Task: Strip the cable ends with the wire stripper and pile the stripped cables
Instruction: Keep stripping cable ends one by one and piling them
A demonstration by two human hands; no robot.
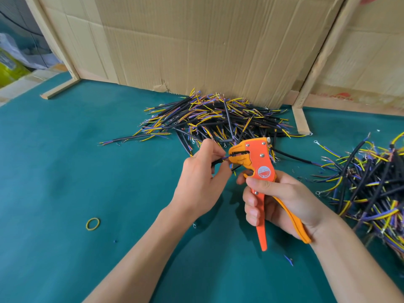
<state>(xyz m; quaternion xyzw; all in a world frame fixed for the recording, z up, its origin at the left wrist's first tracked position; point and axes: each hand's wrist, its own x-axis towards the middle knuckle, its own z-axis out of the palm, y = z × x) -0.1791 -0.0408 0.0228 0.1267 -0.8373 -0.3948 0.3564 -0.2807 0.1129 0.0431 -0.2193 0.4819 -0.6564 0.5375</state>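
— Heap of black-sheathed cables with yellow and blue cores (371, 189) at the right: cut off by the frame edge, full extent unknown.

— Thin black cable (65, 162) pinched in the left hand (202, 180): middle hidden behind the fingers; tip lost inside the orange plastic wire stripper's (258, 162) head.

— Round red label on the stripper: print too small to read.

— Yellow-green object (8, 68) far left: blurred, cropped.

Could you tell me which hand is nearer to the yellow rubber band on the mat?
Left. The left hand is up and right of the rubber band, pinching a cable. The right hand is farther right, gripping the stripper.
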